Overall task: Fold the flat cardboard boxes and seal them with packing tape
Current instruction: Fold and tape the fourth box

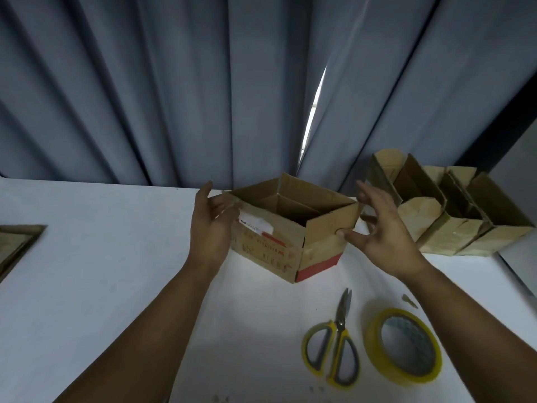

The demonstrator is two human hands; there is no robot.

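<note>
A brown cardboard box (273, 245) with red print, a red band and a white label stands upright on the white table (101, 271), its top flaps up. My left hand (209, 225) lies flat against the box's left corner, fingers straight. My right hand (380, 228) is at the right flap, thumb touching its outer face, fingers spread and raised off the cardboard. A yellow roll of packing tape (374, 341) lies flat near the front right.
Yellow-handled scissors (334, 347) lie shut just left of the tape. Several folded open-topped boxes (453, 219) stand at the back right. A flat piece of cardboard (17, 242) sits at the left edge. Grey curtains (174, 82) hang behind the table.
</note>
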